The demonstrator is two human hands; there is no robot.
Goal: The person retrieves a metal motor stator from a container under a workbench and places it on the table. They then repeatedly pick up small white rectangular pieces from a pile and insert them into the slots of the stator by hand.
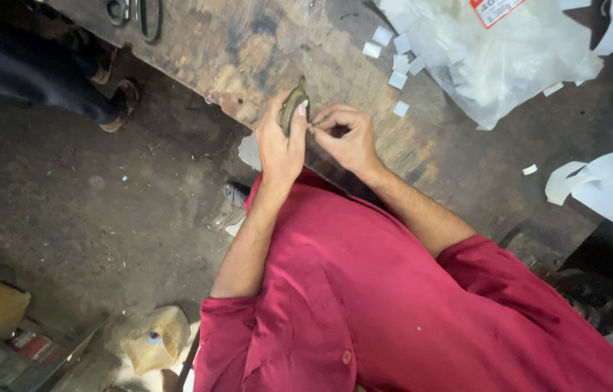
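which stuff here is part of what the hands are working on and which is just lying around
In hand:
- left hand, gripping a curved olive metal piece
- right hand, fingertips pinched at that piece's side
- small white sticker on the piece

Lying about:
- white paper squares on the worn workbench
- clear plastic bag
- curled white backing strips
- crumpled yellowish bag on the floor

The person wears a deep red, short-sleeved shirt. Its sleeves end near the elbows in turned, stitched hems, and the cloth lies in soft folds across the chest and shoulders. A button placket runs down the front, with one small round button of the same red showing low on it. Both forearms are bare below the sleeves, and the left hand (279,145) and right hand (348,138) wear no gloves, rings or watch.
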